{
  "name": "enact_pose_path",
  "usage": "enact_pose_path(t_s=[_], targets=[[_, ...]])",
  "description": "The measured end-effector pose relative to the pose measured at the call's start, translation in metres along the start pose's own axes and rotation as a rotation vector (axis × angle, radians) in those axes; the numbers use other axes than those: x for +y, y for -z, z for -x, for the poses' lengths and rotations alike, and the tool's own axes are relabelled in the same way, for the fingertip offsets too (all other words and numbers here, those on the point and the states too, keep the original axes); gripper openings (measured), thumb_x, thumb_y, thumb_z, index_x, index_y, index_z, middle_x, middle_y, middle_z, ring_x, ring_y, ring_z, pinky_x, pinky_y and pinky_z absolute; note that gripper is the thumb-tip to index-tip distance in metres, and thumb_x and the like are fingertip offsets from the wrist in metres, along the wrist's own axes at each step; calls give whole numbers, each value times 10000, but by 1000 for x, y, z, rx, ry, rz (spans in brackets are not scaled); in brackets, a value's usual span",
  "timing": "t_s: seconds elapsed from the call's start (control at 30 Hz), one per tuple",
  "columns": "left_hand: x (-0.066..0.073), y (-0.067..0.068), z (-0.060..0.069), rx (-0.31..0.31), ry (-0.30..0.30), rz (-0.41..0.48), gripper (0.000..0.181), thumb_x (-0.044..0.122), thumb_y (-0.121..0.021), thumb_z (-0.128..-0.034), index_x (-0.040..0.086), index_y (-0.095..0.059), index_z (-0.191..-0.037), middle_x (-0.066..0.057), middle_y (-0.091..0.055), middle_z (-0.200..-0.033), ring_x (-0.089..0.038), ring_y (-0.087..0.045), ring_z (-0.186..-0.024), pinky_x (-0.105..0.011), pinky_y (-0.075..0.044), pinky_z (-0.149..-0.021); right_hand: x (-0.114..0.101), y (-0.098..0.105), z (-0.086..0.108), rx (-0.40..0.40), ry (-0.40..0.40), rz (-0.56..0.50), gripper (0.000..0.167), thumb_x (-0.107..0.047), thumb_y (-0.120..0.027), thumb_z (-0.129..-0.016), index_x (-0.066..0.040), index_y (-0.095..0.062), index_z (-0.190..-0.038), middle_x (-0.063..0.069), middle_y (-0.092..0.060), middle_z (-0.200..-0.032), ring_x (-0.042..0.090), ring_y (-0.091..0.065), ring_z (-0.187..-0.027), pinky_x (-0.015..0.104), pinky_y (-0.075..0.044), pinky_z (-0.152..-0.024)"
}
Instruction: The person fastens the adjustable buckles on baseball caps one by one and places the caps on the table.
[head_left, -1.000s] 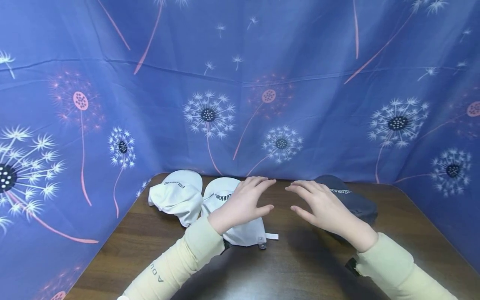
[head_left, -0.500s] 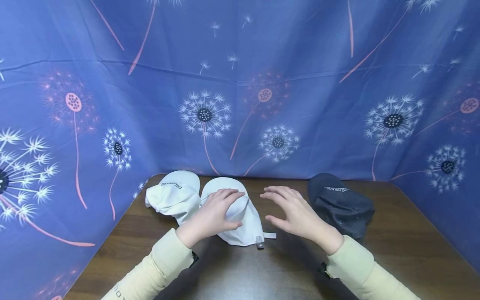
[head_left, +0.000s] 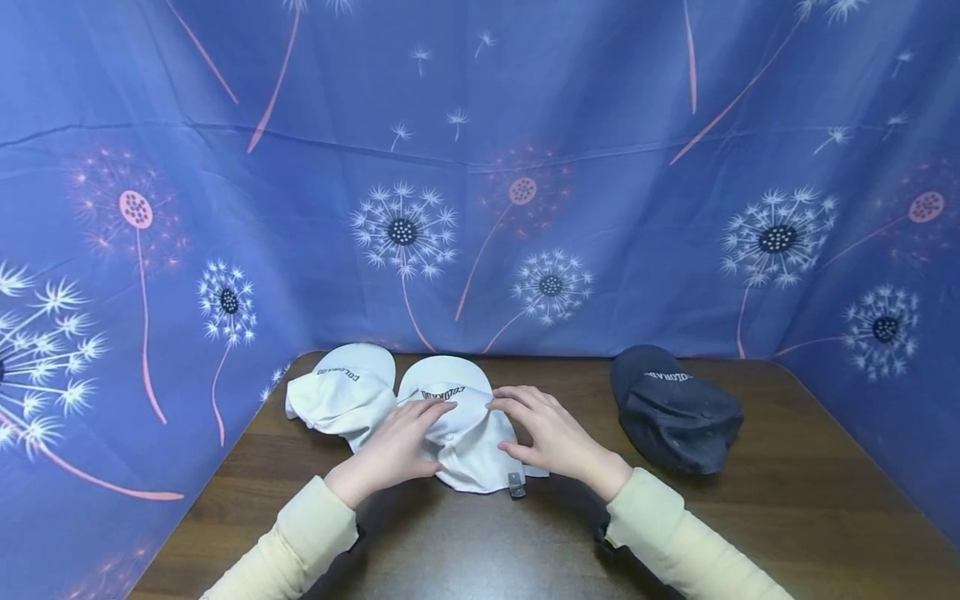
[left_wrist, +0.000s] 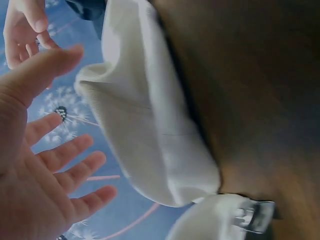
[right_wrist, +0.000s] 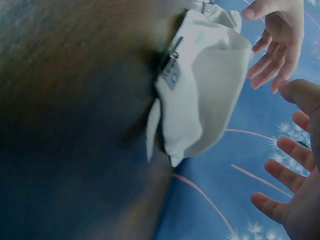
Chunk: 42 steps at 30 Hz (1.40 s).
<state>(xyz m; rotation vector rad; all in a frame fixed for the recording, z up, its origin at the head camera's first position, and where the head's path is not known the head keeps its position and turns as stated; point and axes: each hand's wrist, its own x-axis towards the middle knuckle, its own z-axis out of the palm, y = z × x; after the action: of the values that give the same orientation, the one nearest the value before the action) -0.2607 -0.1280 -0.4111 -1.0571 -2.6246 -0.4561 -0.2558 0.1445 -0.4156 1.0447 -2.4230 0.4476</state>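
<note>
One white cap (head_left: 480, 457) is seen in the head view between left hand (head_left: 393, 448) and right hand (head_left: 553, 435), brim (head_left: 441, 374) pointed away, long axis slanted slightly leftward. In the left wrist view, then the right, spread fingers (left_wrist: 74, 151) are shown beside it.

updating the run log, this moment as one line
left hand: empty; right hand: empty; middle white cap: between them; dark cap: untouched
</note>
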Motion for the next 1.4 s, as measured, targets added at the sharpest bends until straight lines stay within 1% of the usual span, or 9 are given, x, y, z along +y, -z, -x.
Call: enact_pose_path(t_s=[0.17,0.3,0.43,0.53,0.63,0.83,1.07,1.23,1.4], targets=[[-12,-6,4,5,-18,-44,681,201,-809,-680,106,-521,-1290,-123,-547,-1274,-310,-505,-1195,-522,-413,-947,2,-13,-4,-20,-4,-24,528,-312,-749,-786,-190,-555,-1261,85,-522,-1334,236,-479,-1227,484,-439,-921],[-23,-10,5,8,-17,-48,561,135,-795,-683,116,-570,-1197,-97,-576,-1210,-296,-523,-1164,-520,-430,-921,5,-19,-5,-56,-32,-28,532,-324,-734,-801,-191,-542,-1279,73,-503,-1352,236,-464,-1244,476,-434,-941],[-29,-16,4,59,-46,-37,430,67,-775,-666,133,-615,-1059,-55,-611,-1090,-270,-558,-1080,-484,-461,-857,7,-23,-4,-81,-55,-30,519,-329,-722,-813,-201,-536,-1280,56,-489,-1363,230,-455,-1254,474,-431,-949],[-32,-20,1,111,-75,-53,330,54,-785,-656,145,-633,-934,-14,-625,-978,-234,-577,-990,-438,-472,-800,8,-24,-2,-76,-57,-29,503,-320,-722,-812,-201,-544,-1267,62,-500,-1354,228,-465,-1244,473,-436,-941],[-32,-21,-1,139,-90,-71,271,58,-799,-649,155,-630,-836,21,-626,-883,-197,-583,-902,-401,-469,-751,10,-24,-1,-60,-48,-26,495,-313,-729,-804,-198,-554,-1252,51,-516,-1335,221,-478,-1230,466,-442,-932],[-32,-20,-5,184,-121,-77,244,16,-783,-638,157,-625,-760,54,-628,-779,-146,-572,-762,-326,-472,-676,12,-20,2,-36,-53,-17,495,-286,-751,-791,-194,-569,-1242,16,-520,-1329,204,-481,-1228,464,-438,-945],[-30,-14,-13,220,-61,-12,227,6,-776,-673,161,-641,-767,64,-642,-784,-126,-577,-757,-299,-488,-677,13,-12,8,-44,-84,-16,492,-255,-746,-799,-230,-559,-1254,6,-509,-1343,201,-472,-1241,475,-431,-949],[-29,-6,-20,243,-41,38,196,0,-765,-720,157,-661,-774,56,-660,-777,-118,-597,-752,-301,-503,-688,14,-7,12,-49,-83,-12,495,-217,-739,-807,-212,-561,-1268,15,-508,-1350,208,-474,-1241,481,-435,-942],[-30,-1,-28,236,-14,74,157,3,-737,-764,144,-680,-803,34,-672,-805,-115,-620,-780,-299,-517,-719,16,-1,15,-41,-78,-9,489,-226,-743,-807,-193,-569,-1263,26,-514,-1344,218,-473,-1242,484,-431,-945]])
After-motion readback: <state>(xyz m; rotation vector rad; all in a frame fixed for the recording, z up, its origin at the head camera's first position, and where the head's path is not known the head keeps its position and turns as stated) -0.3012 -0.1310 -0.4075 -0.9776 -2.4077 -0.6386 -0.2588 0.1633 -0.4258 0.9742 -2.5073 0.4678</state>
